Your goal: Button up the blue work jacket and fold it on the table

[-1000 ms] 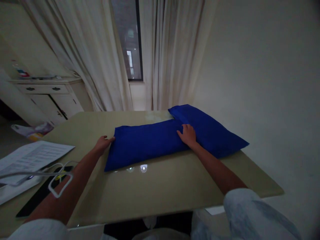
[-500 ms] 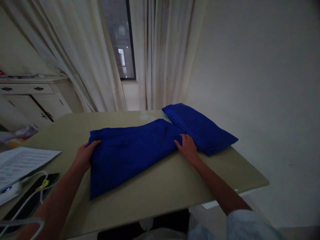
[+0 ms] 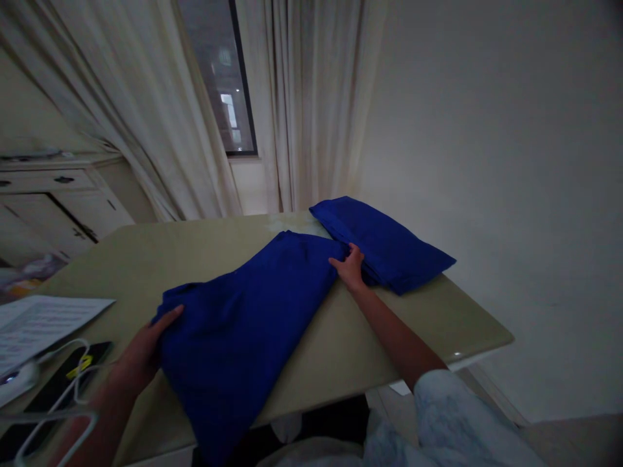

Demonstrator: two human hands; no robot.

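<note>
At the near edge of the table (image 3: 467, 318), my right sleeve (image 3: 452, 408) is loose and short, pale grey-white with soft bluish blotches. Similar pale, mottled cloth (image 3: 389, 447) covers me below that edge. Over the table, my left hand (image 3: 141, 353) and right hand (image 3: 349, 267) are bare, with slender fingers.

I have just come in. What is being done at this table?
A person is handling a blue cloth at a table. The left hand grips its left end, and the right hand is at its right end. The cloth reaches past the table's near edge. Another blue piece lies on the right, beside the right hand.
</note>
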